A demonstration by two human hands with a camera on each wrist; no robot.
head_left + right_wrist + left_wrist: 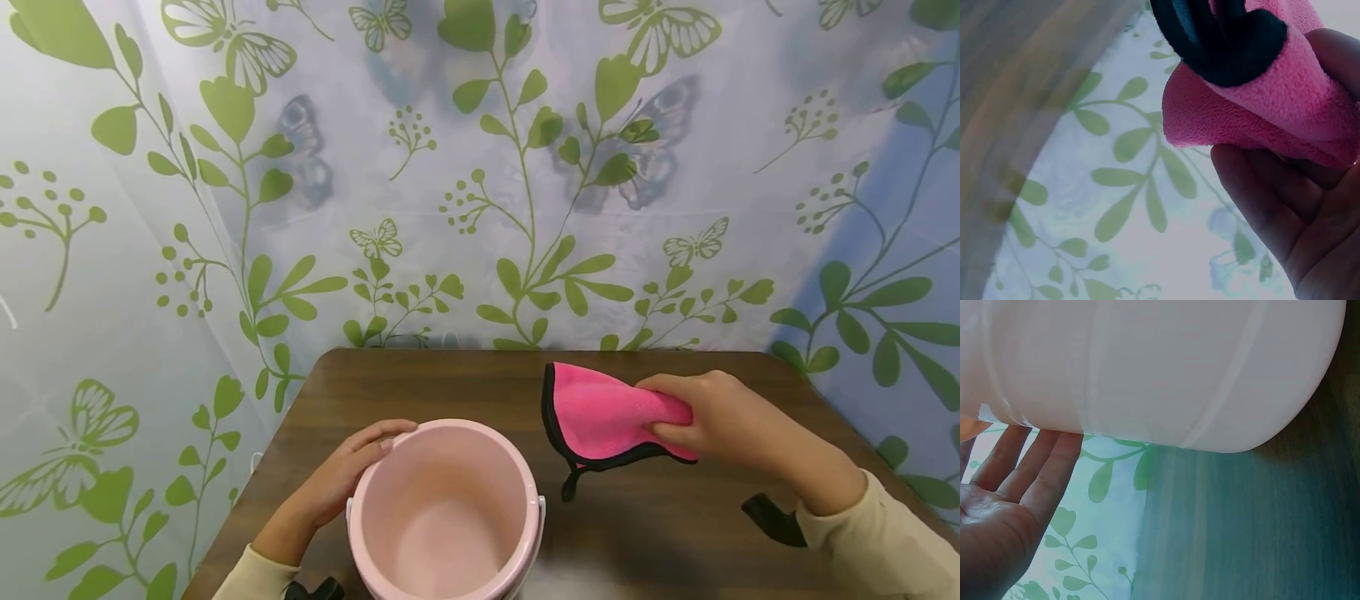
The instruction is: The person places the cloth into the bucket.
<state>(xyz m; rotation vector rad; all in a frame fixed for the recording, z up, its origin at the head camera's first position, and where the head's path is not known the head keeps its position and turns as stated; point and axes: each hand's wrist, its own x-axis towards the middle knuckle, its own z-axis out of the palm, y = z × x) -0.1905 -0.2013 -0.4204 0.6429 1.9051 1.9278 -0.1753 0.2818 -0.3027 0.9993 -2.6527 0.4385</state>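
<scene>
A pale pink bucket (447, 500) with white handle joints stands at the front of the wooden table, its inside visible from above. My left hand (347, 468) touches its left side close to the rim. In the left wrist view, fairly straight fingers (1035, 459) meet the bucket's outer wall (1147, 369). To the bucket's right, my right hand (712, 417) pinches a bright pink cloth (600, 412) with black edging, held above the table. A small black loop (570, 485) dangles from its lower corner. The right wrist view shows the cloth (1254, 112) folded over.
The dark brown wooden table (480, 375) has a rounded back edge. Behind it and at the sides hangs a white curtain (420, 183) printed with green leaves and butterflies. Black straps (772, 518) show at the wrists.
</scene>
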